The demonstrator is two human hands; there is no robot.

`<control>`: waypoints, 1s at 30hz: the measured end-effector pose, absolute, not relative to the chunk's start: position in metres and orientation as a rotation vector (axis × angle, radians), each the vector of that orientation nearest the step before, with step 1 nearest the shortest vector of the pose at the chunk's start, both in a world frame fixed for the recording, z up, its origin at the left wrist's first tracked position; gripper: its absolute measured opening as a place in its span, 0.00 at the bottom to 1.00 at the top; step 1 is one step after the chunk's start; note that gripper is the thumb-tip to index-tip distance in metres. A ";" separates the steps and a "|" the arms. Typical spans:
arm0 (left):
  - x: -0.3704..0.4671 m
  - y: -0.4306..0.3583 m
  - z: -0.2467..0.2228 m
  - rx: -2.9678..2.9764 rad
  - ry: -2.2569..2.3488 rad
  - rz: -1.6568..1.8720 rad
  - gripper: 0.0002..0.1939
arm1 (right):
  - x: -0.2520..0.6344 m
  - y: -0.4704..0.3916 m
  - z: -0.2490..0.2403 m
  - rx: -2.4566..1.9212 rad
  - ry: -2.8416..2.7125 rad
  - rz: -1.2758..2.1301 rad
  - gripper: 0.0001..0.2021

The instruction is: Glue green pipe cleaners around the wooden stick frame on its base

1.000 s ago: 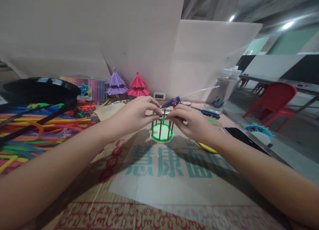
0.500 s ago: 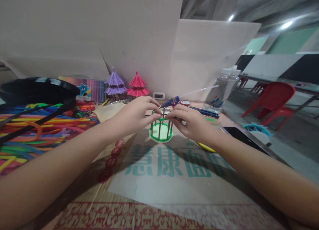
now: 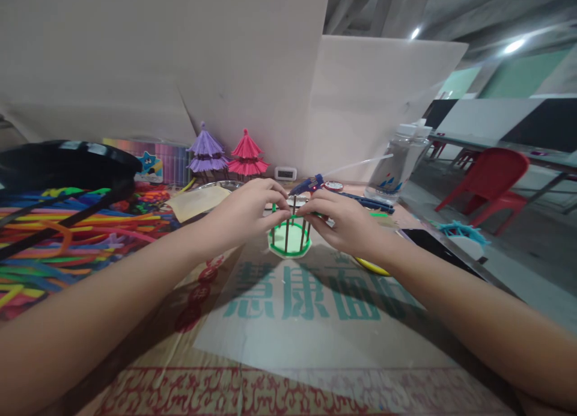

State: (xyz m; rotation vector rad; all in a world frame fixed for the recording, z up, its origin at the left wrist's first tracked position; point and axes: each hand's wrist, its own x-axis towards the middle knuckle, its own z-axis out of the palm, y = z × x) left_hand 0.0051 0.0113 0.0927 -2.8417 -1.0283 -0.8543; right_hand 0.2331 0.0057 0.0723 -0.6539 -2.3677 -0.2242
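Observation:
A small round frame [image 3: 290, 240] with a pale base, green rims and several dark brown upright posts stands on the table mat. At its upper left, my left hand [image 3: 255, 208] has thumb and fingers pinched near the post tops. My right hand [image 3: 338, 219] pinches at the upper right side, with a bit of green between its fingers. What the left fingertips hold is too small to make out. Just behind the hands lies a blue glue gun [image 3: 309, 184] with a clear glue stick poking out of it.
Colourful pipe cleaners [image 3: 67, 241] cover the left side below a black round object [image 3: 67, 163]. Purple [image 3: 207, 151] and red [image 3: 246, 154] pagoda shapes stand behind. A water bottle [image 3: 396, 163] and a phone [image 3: 442, 253] are on the right.
Both hands hold nearly the same pose at the frame. The whole view has shifted slightly, with things appearing a little further left.

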 end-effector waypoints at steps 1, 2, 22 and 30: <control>0.005 0.011 0.093 -2.845 -1.033 -0.845 0.11 | 0.234 0.005 0.074 -0.664 -2.380 -0.218 0.09; 0.005 0.011 0.093 -2.847 -1.038 -0.837 0.11 | 0.235 0.005 0.076 -0.684 -2.395 -0.208 0.08; 0.003 0.016 0.089 -2.826 -1.005 -0.816 0.11 | 0.241 0.002 0.090 -0.722 -2.484 -0.185 0.06; 0.005 0.015 0.091 -2.828 -1.035 -0.801 0.10 | 0.240 0.003 0.088 -0.751 -2.501 -0.176 0.07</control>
